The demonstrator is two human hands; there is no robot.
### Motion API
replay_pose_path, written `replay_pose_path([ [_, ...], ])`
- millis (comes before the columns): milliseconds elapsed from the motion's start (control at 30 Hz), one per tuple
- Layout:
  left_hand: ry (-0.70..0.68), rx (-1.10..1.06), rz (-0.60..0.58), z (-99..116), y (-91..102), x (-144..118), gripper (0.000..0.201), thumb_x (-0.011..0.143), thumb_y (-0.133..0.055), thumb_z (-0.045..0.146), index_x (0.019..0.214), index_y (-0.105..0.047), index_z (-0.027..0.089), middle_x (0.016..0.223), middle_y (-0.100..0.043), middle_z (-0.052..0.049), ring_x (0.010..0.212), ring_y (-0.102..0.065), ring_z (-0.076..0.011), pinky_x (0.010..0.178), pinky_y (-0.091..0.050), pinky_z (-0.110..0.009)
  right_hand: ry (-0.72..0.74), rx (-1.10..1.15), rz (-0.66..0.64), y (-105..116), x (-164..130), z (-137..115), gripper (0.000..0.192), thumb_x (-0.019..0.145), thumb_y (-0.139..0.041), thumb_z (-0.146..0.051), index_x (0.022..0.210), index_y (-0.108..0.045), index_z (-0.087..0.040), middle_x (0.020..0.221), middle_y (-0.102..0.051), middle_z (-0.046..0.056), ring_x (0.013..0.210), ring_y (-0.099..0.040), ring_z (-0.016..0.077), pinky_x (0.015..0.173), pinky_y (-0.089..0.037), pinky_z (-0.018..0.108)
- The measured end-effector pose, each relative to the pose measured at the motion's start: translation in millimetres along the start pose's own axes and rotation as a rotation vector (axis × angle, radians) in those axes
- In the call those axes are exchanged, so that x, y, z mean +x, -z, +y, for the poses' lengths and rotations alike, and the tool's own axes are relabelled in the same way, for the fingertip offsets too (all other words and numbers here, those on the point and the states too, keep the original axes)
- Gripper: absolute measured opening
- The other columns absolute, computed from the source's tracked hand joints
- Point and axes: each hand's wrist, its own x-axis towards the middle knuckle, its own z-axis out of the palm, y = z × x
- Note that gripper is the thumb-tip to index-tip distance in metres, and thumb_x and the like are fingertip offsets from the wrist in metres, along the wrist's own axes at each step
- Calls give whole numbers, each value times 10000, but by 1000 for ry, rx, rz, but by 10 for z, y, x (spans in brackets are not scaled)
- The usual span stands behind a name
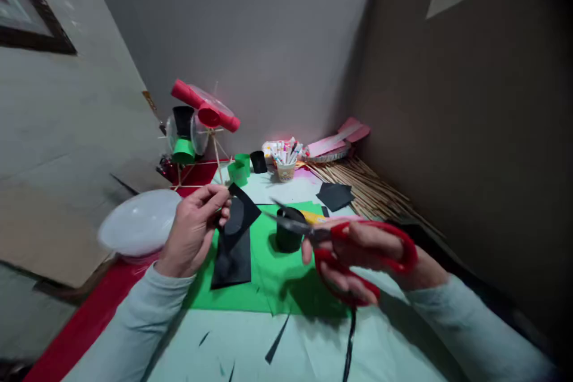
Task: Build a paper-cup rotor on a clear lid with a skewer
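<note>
Covering most of the table (403, 358) is pale sheet paper, with a green sheet (264, 274) lying on it under both hands. Sitting at far left is a white bowl (138, 224); bundled sticks (371, 191) are lying along the right wall. The left hand (192, 230) is holding a piece of black paper (239, 215) up off the table, thumb and fingers closed in a pinch on its left edge, so the sheet is projecting rightward from the fingertips. The right hand (358, 256) is gripping red-handled scissors (340, 239), fingers threaded through the loops and curled closed; whether the blades are parted cannot be told because of blur. Their long axis is running right to left, tips pointing at the black paper and stopping just short of it. A black cup (289, 230) is standing on the green sheet beneath the blades. The left hand is the nearer to the paper.
</note>
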Motion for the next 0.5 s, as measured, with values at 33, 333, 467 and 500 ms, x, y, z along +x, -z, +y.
replay_pose_path([
  [33, 60, 47, -31, 19, 0, -91, 383, 637, -946, 353, 714, -631, 150, 650, -582, 46, 541, -509, -43, 446, -399, -99, 11, 8, 8, 83, 12, -43, 651, 986, -465, -700, 1183, -649, -107, 695, -637, 21, 385, -479, 91, 383, -368, 209],
  [333, 266, 208, -1097, -77, -610, -1099, 250, 942, -637, 313, 1028, -817, 162, 1088, -802, -132, 1033, -748, -223, 940, -556, -294, 126, -23, 158, 261, 44, -256, 570, 929, -599, -708, 1075, -645, -159, 622, -641, -4, 402, -529, 105, 390, -413, 193],
  [467, -40, 438, -913, 15, -677, -994, 211, 926, -646, 252, 971, -819, 139, 1102, -809, -111, 1050, -744, -207, 959, -529, -262, 132, -22, 185, 248, 59, -224, 559, 911, -609, -714, 1049, -649, -174, 621, -626, -13, 410, -521, 106, 381, -433, 194],
  [500, -68, 522, -806, 29, -617, -877, 187, 930, -643, 251, 912, -810, 169, 1005, -816, -70, 963, -746, -185, 906, -536, -259, 133, -22, 191, 253, 66, -211, 561, 907, -612, -715, 1046, -651, -174, 624, -629, -11, 408, -524, 108, 381, -440, 199],
])
